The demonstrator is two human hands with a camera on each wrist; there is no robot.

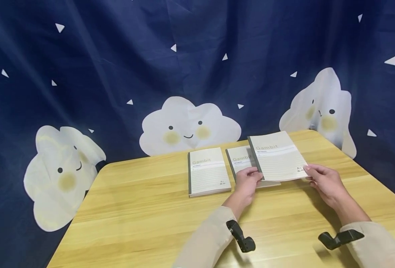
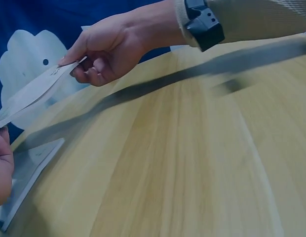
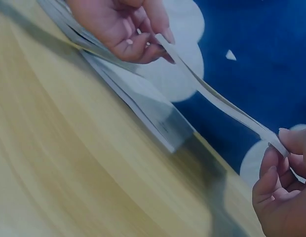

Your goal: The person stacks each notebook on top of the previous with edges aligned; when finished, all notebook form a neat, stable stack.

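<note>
A cream notebook (image 1: 278,158) with a dark spine and "Gambit" on its cover is held up above the table by both hands. My left hand (image 1: 246,184) pinches its near left corner, at the spine. At the near right corner, my right hand (image 1: 326,184) grips it between thumb and fingers. Beneath it, a second Gambit notebook (image 1: 238,158) lies partly covered. To the left, a notebook stack (image 1: 209,171) lies flat on the table. In the right wrist view the lifted notebook (image 3: 217,101) appears edge-on, bending slightly between the hands.
The wooden table (image 1: 133,216) has rounded far corners. Behind it hangs a dark blue curtain (image 1: 117,56) printed with white clouds and triangles. A black wrist camera (image 1: 240,236) sits on the left sleeve and another black camera (image 1: 340,239) on the right.
</note>
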